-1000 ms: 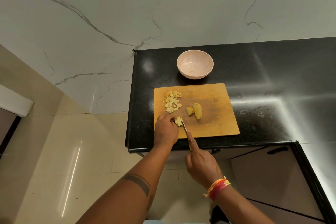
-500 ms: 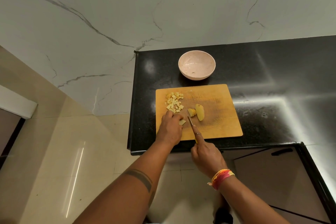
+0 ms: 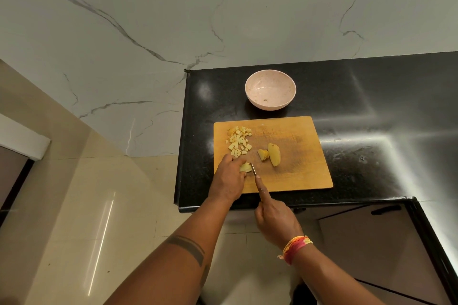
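Dicing looked the step in hand: the left hand (image 3: 229,177) curled over a potato piece (image 3: 245,167) at the near-left of the cutting board (image 3: 300,176), while the right hand (image 3: 275,223) gripped the knife (image 3: 253,169), blade against it. The next move called for a downward cut, clear of the fingertips.

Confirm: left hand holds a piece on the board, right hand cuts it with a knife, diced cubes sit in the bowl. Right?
Wrong: the head view shows the diced cubes piled on the board, not in the bowl. The rest holds.
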Tool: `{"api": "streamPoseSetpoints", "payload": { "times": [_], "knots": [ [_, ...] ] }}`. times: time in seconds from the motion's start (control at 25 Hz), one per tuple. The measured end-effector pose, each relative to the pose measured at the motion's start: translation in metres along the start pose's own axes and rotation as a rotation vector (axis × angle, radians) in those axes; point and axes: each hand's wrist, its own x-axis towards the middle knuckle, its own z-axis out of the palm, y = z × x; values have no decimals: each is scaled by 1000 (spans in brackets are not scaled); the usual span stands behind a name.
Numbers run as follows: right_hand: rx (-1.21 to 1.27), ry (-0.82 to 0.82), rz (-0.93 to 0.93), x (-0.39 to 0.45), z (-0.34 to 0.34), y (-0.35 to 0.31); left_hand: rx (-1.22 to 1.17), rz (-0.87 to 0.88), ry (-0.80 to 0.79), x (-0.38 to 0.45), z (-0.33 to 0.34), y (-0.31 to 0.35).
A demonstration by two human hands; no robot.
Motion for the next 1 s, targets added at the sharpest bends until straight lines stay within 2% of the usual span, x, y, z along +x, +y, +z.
{"api": "streamPoseSetpoints", "payload": {
  "times": [0.2, 0.56, 0.8, 1.0],
  "knots": [
    [9, 34, 27, 3, -8, 2, -22, -43, 35, -1, 2, -1],
    [28, -22, 26, 7, -3, -10, -57, -51, 40, -6, 6, 3],
    [5, 36, 24, 5, -3, -13, 45, -62, -37, 2, -4, 8],
    [-28, 23, 44, 10, -2, -24, 98, -37, -50, 2, -5, 9]
  ]
}}
